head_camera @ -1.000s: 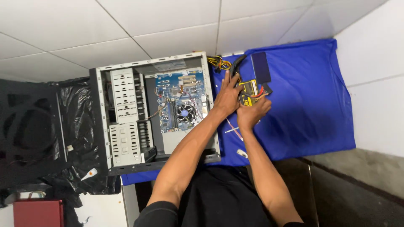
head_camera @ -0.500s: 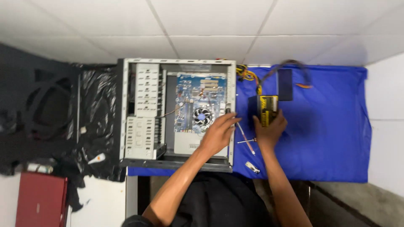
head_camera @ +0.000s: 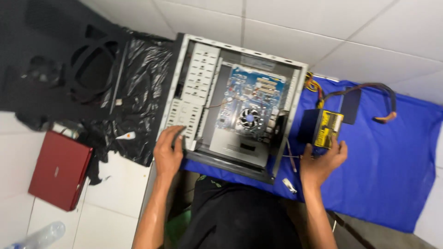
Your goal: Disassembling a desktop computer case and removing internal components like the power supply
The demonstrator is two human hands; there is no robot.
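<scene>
Closest to the person, the left hand [head_camera: 168,154] rests on the near left corner of the open computer case [head_camera: 233,103], fingers curled loosely over the metal edge by the drive bays; the grip looks light, more a bracing touch than a clench. The right hand [head_camera: 321,161] reaches to the power supply [head_camera: 323,128], a dark box with a yellow label, lying on the blue cloth [head_camera: 392,166] just beside the case's right wall. Its fingers are spread and partly open, the fingertips cupping the box's near edge; whether they truly grip it I cannot tell.

Inside the case lies the blue motherboard [head_camera: 251,99] with a round cooler fan [head_camera: 249,118] near its middle. A bundle of cables [head_camera: 364,90] runs from the power supply across the cloth. Off to the left, a red laptop [head_camera: 60,168] sits on the white floor, with black plastic sheeting [head_camera: 134,92] beyond it.
</scene>
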